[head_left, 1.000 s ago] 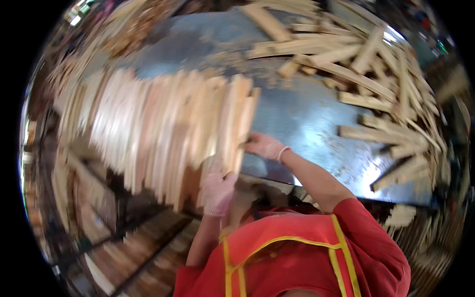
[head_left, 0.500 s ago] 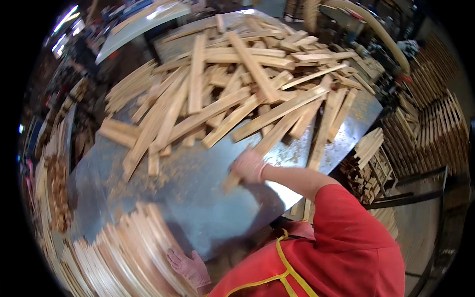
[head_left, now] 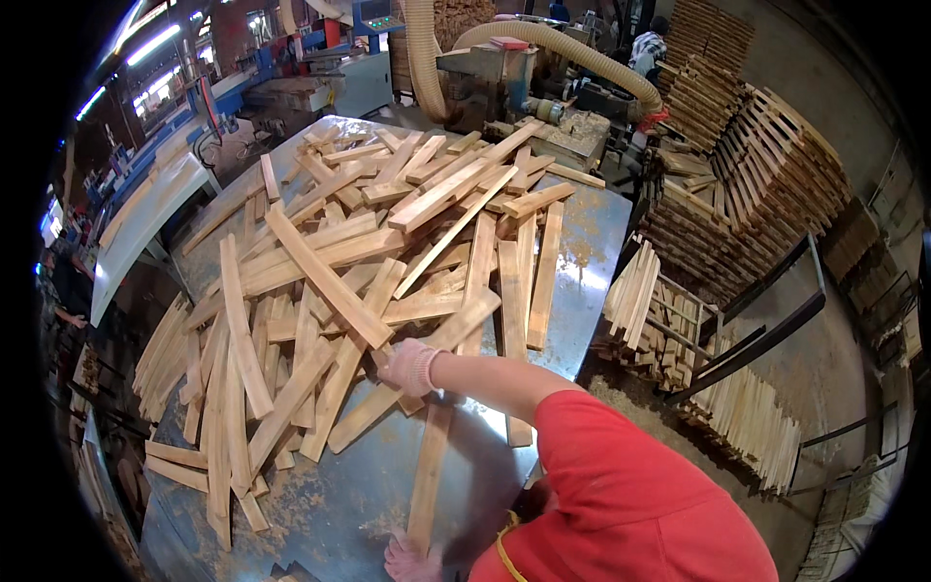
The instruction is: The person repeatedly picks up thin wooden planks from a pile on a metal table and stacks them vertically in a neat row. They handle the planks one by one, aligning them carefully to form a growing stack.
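A large heap of pale wooden strips (head_left: 320, 247) lies crisscrossed on a metal-topped table (head_left: 572, 281). My right hand (head_left: 407, 367), in a light pinkish glove, reaches over the near side of the heap. Its fingers are closed around a strip among the overlapping pieces; which one is partly hidden by the hand. At the lower edge, my left hand (head_left: 411, 560), gloved alike, closes on the near end of a single wooden strip (head_left: 431, 475). That strip runs away from me along the tabletop toward my right hand.
Beyond the table stands a machine with a ribbed beige hose (head_left: 553, 44). Tall stacks of slats (head_left: 776, 165) rise at the right, with a rack of bundled strips (head_left: 669, 310) and a dark metal frame (head_left: 747, 359) nearer. A pale panel table (head_left: 145, 228) is at the left. Sawdust dots the tabletop.
The view has swung up and right, putting the neat row of strips beside my left hand out of sight. My right hand has moved from the bare tabletop onto the heap.
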`<state>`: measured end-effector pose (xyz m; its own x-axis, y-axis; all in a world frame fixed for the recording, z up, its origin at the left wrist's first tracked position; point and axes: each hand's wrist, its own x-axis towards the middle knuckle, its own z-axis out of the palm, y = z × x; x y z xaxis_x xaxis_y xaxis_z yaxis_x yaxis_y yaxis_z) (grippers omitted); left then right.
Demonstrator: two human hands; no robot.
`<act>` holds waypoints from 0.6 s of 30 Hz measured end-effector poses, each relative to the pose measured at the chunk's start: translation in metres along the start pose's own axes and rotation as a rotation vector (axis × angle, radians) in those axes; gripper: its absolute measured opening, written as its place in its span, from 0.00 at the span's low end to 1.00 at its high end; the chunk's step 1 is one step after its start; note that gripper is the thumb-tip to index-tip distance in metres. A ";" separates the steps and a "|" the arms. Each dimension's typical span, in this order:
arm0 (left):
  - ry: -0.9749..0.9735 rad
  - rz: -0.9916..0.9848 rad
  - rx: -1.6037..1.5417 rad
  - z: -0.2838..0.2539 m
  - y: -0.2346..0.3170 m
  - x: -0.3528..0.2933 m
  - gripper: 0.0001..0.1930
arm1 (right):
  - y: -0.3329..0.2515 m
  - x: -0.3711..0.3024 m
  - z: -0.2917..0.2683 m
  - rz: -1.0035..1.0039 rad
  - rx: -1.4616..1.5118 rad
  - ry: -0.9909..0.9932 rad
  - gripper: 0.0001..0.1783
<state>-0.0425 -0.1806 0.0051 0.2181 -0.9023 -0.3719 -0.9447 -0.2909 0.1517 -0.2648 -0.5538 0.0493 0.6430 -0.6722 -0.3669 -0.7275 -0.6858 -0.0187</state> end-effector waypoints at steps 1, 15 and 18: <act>-0.004 0.042 -0.013 -0.017 0.001 -0.014 0.46 | -0.021 -0.019 -0.019 0.006 0.085 -0.032 0.29; 0.157 -0.085 -0.627 0.079 -0.148 -0.147 0.28 | -0.252 -0.114 0.115 0.165 1.196 -0.024 0.31; 0.045 0.096 -0.494 0.083 -0.170 -0.145 0.23 | -0.337 -0.105 0.118 0.099 0.985 -0.100 0.37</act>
<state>0.0660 0.0258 -0.0424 0.1564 -0.9420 -0.2969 -0.7346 -0.3119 0.6025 -0.1154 -0.2188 -0.0154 0.5788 -0.6562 -0.4841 -0.6797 -0.0602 -0.7310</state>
